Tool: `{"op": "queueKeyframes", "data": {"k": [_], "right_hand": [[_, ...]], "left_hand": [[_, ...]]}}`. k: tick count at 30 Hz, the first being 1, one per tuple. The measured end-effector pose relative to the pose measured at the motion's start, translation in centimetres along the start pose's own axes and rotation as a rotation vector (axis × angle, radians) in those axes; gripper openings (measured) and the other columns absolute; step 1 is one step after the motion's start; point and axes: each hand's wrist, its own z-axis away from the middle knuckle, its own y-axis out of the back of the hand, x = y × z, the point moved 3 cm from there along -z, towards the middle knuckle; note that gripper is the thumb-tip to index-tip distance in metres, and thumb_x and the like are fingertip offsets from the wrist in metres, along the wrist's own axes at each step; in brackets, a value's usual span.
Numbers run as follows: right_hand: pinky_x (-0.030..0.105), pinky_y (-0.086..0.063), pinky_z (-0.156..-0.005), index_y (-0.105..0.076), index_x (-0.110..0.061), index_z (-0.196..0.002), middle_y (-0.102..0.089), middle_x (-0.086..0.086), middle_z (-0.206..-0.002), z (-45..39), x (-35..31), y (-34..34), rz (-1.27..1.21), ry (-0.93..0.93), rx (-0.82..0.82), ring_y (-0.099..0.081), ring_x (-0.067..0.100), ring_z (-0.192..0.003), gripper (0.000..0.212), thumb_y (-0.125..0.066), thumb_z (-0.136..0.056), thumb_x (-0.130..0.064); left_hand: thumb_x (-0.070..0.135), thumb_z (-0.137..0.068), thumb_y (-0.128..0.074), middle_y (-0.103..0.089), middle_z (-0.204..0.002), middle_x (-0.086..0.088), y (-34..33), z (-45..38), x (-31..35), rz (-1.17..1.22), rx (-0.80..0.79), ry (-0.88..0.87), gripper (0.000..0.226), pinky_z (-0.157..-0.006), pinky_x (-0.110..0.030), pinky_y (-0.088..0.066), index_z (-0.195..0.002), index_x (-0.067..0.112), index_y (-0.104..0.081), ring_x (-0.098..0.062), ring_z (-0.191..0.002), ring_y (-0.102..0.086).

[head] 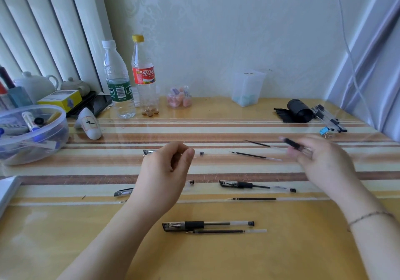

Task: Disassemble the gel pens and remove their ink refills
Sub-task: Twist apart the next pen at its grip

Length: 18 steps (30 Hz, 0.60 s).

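Observation:
My right hand [320, 156] is blurred and grips a gel pen [294, 145] by its black grip, over the right middle of the table. My left hand [166, 167] hovers mid-table, fingers curled and pinched, nothing visible in them. It covers parts of two clear pen barrels [201, 153] behind it. Loose ink refills [255, 155] lie near the right hand, another refill [253, 199] lower down. A whole capped pen [255, 186] lies at the centre. A second capped pen [205, 225] lies nearer me, with a refill [225, 231] beside it.
A clear bowl of stationery [32, 132] stands at the left edge. Two plastic bottles [129, 78] and a small jar [179, 96] stand at the back. A black roll [298, 110], a bundle of pens [329, 117] and a blue binder clip [324, 131] lie back right.

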Motion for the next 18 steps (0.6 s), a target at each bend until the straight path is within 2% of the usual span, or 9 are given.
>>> {"op": "queueKeyframes", "data": {"k": [2, 6, 8, 12, 14, 18], "right_hand": [[0.038, -0.054, -0.057, -0.068, -0.034, -0.09, -0.062, -0.011, -0.095, -0.4, 2.3, -0.6, 0.064, -0.163, -0.002, -0.057, 0.015, -0.069, 0.013, -0.059, -0.089, -0.044], [0.038, -0.056, -0.056, -0.064, -0.035, -0.077, -0.063, -0.009, -0.072, -0.6, 3.4, -2.2, 0.161, -0.295, -0.044, -0.058, 0.02, -0.063, 0.017, -0.062, -0.086, -0.049], [0.037, -0.056, -0.057, -0.063, -0.036, -0.077, -0.063, -0.01, -0.072, -0.7, 3.3, -2.4, 0.189, -0.29, -0.053, -0.059, 0.019, -0.064, 0.016, -0.062, -0.086, -0.049], [0.032, -0.053, -0.061, -0.065, -0.042, -0.089, -0.057, -0.019, -0.102, -0.7, 2.1, -2.4, 0.039, -0.165, -0.076, -0.058, 0.015, -0.084, 0.004, -0.063, -0.087, -0.044], [0.03, -0.05, -0.061, -0.064, -0.046, -0.087, -0.05, -0.027, -0.106, -0.5, 1.2, -2.7, 0.041, -0.104, -0.154, -0.056, 0.012, -0.09, 0.003, -0.062, -0.087, -0.047], [0.027, -0.046, -0.056, -0.061, -0.044, -0.076, -0.053, -0.028, -0.106, -0.6, 0.8, -2.8, 0.122, -0.09, -0.174, -0.057, 0.011, -0.083, 0.013, -0.059, -0.087, -0.052]], "left_hand": [[0.03, -0.094, -0.055, -0.044, -0.048, 0.009, -0.1, 0.0, -0.1, -0.037, -0.015, -0.013, 0.019, -0.046, -0.015, -0.034, -0.076, 0.025, -0.059, -0.006, -0.046, -0.042], [0.031, -0.093, -0.056, -0.046, -0.048, 0.008, -0.5, 0.3, 0.0, -0.091, -0.08, -0.048, 0.018, -0.046, -0.015, -0.033, -0.077, 0.025, -0.06, -0.008, -0.047, -0.043], [0.032, -0.093, -0.056, -0.046, -0.05, 0.006, -0.6, 0.3, -0.1, -0.119, -0.097, -0.055, 0.017, -0.048, -0.02, -0.035, -0.078, 0.026, -0.059, -0.009, -0.049, -0.043], [0.034, -0.093, -0.054, -0.048, -0.053, 0.006, -0.6, 0.4, -0.2, -0.145, -0.118, -0.051, 0.015, -0.049, -0.02, -0.034, -0.079, 0.028, -0.059, -0.008, -0.051, -0.044], [0.034, -0.093, -0.054, -0.05, -0.055, 0.005, -0.7, 0.4, -0.1, -0.15, -0.129, -0.052, 0.014, -0.049, -0.022, -0.036, -0.08, 0.029, -0.059, -0.008, -0.051, -0.044], [0.035, -0.093, -0.053, -0.055, -0.058, 0.005, -0.7, 0.5, -0.1, -0.159, -0.151, -0.068, 0.014, -0.052, -0.029, -0.044, -0.082, 0.028, -0.059, -0.008, -0.053, -0.048]]}}
